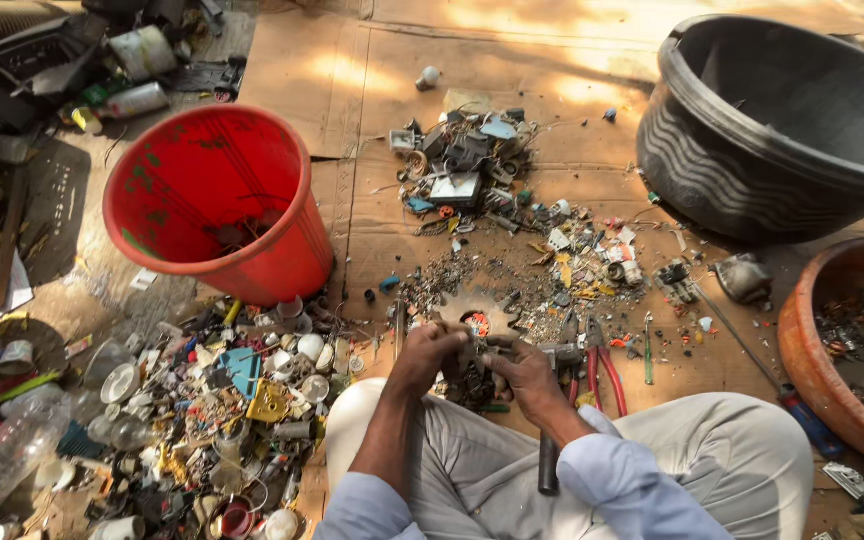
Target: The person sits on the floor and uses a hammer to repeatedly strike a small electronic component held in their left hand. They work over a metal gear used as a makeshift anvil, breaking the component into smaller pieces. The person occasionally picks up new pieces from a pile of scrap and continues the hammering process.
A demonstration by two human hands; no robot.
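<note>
Seated cross-legged on flattened cardboard [402, 60], a person grips a small dark electronic part [469, 372] between both hands, the left hand [428, 352] and right hand [522, 370] each clenched around it just above the lap (its exact make-up is too small to tell). A red bucket [214, 200], black tub [782, 120] and red-handled pliers [602, 365] lie near, amid scattered scrap [222, 400]

At lower centre of the frame, the left hand [430, 352] and right hand [524, 372] together grip a small dark scrap part [469, 378]. A red bucket [214, 200] stands upper left, red-handled pliers [600, 362] lie just right.
</note>
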